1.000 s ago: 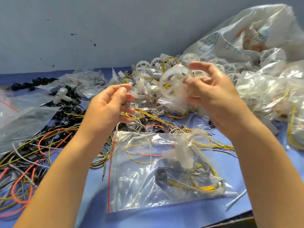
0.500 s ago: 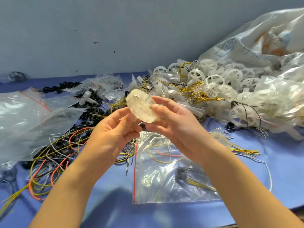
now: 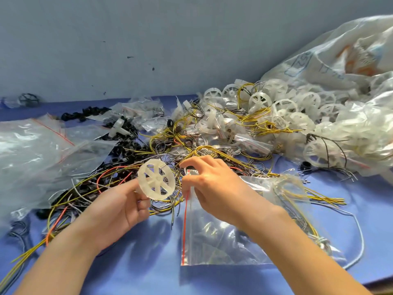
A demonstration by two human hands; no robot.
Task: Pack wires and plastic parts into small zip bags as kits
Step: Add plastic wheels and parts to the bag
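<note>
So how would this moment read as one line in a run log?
left hand: holds white spoked wheel | right hand: pinches zip bag at its mouth | step: wheel not yet in bag

Head-worn view, forward-down, close over table (image 3: 148,262)

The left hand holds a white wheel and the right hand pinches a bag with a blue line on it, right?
Not quite: the line is red, not blue. The head view shows the left hand holding the white wheel while the right hand pinches the zip bag with its red line.
</note>
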